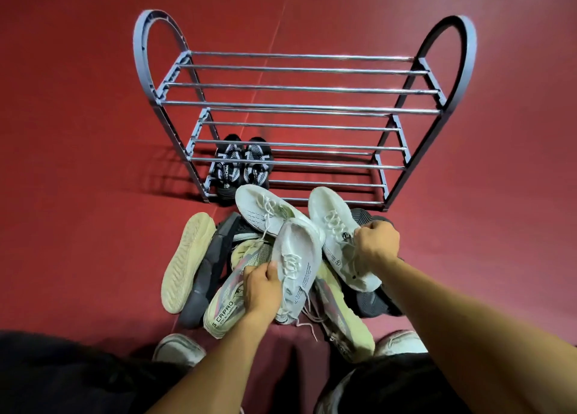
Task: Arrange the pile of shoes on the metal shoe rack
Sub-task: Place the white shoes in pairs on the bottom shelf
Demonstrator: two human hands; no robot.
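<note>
A metal shoe rack (299, 107) with three tiers of chrome bars stands on the red floor. A black-and-white pair of shoes (242, 167) sits at the left of its bottom tier. In front lies a pile of shoes (218, 276). My left hand (262, 288) grips a white knit sneaker (299, 263) by its side. My right hand (376, 241) holds another white sneaker (334, 226) at its collar. A third white sneaker (262, 210) lies at the top of the pile, toe toward the rack.
The pile holds a cream-soled shoe (187, 260) on its side, a dark grey shoe (212, 273), two grey-and-yellow trainers (224, 307) and dark shoes (374, 301) at the right. My own feet in pale shoes (178, 349) show below. Red floor surrounds the rack.
</note>
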